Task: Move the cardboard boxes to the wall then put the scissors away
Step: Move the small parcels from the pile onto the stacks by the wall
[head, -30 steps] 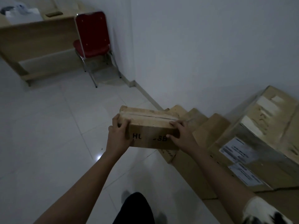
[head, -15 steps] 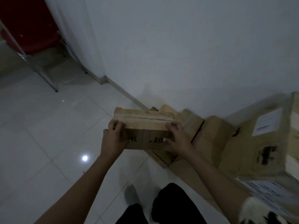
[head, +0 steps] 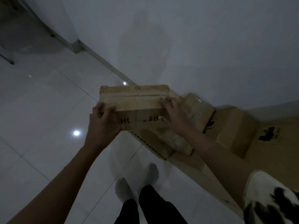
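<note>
Nearest, well below the small cardboard box point(head: 134, 101): dark trouser legs point(head: 153, 206) and two grey-socked feet point(head: 152, 173) on the white tiled floor point(head: 40, 110). Low and right of the box, a white sleeve with black blotches point(head: 271, 196). Both bare forearms stretched forward, closing in on the box from either side. Left hand point(head: 103, 122) wrapped round the box's left end, fingers curled over the top edge, thumb under the front face near the printed letters. Right hand point(head: 174, 117) wrapped round the right end in the same way, fingers hooked over the top, thumb tip pressed on the front face. Box held level, long side across, taped seam on top, black print on the front partly covered. Just under and to the right of the box, a pile of other cardboard boxes point(head: 233, 126) on the floor, stepped up against the wall; touching the held box or not, impossible to tell. Beyond the box, a pale skirting strip point(head: 105, 64) running diagonally at the foot of the grey-white wall point(head: 194, 46). Far up and left of the box, a thin dark furniture leg point(head: 9, 59), dim and blurred.
</note>
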Demonstrator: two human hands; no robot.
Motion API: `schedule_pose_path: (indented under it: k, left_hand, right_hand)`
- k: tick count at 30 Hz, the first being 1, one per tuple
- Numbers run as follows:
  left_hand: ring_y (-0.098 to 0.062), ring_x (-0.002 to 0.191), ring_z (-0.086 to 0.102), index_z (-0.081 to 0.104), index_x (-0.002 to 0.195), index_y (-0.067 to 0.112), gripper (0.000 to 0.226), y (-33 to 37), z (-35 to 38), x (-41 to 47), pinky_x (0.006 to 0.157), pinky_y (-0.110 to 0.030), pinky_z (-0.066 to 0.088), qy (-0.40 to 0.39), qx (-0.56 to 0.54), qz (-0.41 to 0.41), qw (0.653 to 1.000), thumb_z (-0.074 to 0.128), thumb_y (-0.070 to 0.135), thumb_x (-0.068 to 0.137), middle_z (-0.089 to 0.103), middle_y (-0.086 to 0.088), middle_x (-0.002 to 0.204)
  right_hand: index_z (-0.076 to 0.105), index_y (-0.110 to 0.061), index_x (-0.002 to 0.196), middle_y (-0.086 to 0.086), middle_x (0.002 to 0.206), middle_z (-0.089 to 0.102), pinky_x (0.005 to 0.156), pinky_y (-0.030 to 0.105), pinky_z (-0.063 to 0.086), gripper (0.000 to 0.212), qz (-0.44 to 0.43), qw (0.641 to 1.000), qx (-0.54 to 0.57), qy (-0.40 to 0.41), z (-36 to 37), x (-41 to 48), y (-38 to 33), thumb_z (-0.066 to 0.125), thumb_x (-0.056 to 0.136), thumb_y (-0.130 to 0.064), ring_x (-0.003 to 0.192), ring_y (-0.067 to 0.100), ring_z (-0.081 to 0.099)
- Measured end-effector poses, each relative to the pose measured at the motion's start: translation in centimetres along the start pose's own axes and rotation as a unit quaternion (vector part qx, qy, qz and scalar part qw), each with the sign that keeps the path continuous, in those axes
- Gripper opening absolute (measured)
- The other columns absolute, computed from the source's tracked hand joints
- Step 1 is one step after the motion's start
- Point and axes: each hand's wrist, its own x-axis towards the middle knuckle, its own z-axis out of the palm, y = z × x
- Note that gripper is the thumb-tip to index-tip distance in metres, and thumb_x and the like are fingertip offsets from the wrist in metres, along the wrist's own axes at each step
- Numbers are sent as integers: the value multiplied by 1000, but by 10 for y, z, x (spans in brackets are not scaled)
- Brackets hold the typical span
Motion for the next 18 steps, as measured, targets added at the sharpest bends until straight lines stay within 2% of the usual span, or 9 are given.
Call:
schedule_pose_path:
  k: [3, 8, 15, 18]
  left_hand:
    - [-43, 129, 35, 39, 135, 27, 79, -15, 24, 13, 98, -59, 45, -15, -8, -4, 1000, 83, 34, 69, 19, -13, 149]
    - [-42, 128, 36, 38, 141, 23, 81, -26, 56, 16, 99, -52, 46, -46, -19, -6, 999, 81, 34, 73, 15, -16, 151]
    - [-40, 131, 36, 42, 141, 23, 73, -13, 97, 18, 99, -47, 48, -76, -50, -12, 996, 79, 26, 78, 18, -17, 150]
    - [-38, 135, 32, 41, 141, 22, 73, -6, 109, 10, 104, -41, 44, -92, -63, -45, 993, 78, 27, 79, 9, -13, 152]
  right_hand:
    - [30, -12, 151, 14, 149, 25, 112, 44, 34, 70, -12, 1000, 13, -16, 7, 31, 26, 67, 91, -15, 135, 33, 32]
    - [38, -13, 146, 11, 147, 29, 107, 47, 40, 65, -29, 998, -38, -37, 15, 63, 58, 68, 89, -18, 133, 32, 35]
    - [45, -15, 141, 15, 145, 32, 107, 54, 38, 65, 9, 999, -39, -37, 21, 78, 94, 73, 83, -11, 131, 37, 38]
    - [46, -17, 137, 14, 144, 31, 105, 53, 41, 65, 18, 997, -64, -37, 23, 81, 97, 75, 80, -9, 129, 38, 39]
